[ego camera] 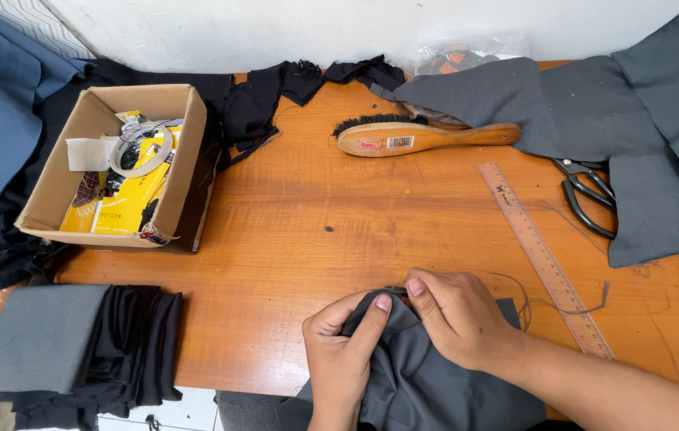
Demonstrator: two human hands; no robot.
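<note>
Both hands, left hand (343, 347) and right hand (455, 315), pinch grey cloth (427, 383) on the orange wooden table (315, 231); white wall (276, 32) behind.

Dark grey cloth (427, 383) on an orange-brown wooden table (315, 231), beside a tan cardboard box (52, 199).

The dark grey cloth (423, 375) runs off the bottom edge, and the right hand (455, 315) and left hand (343, 351) cover its upper fold, so whatever the fingertips pinch there is too small to make out. The black scissors (587, 195) show only their handles, the blades lying under the grey fabric (595, 112), which itself is cut off by the right edge, and the brush (419, 137) has its bristles partly hidden behind its wooden back. The clear bag (459, 54) by the wall holds blurred things that cannot be told apart.
</note>
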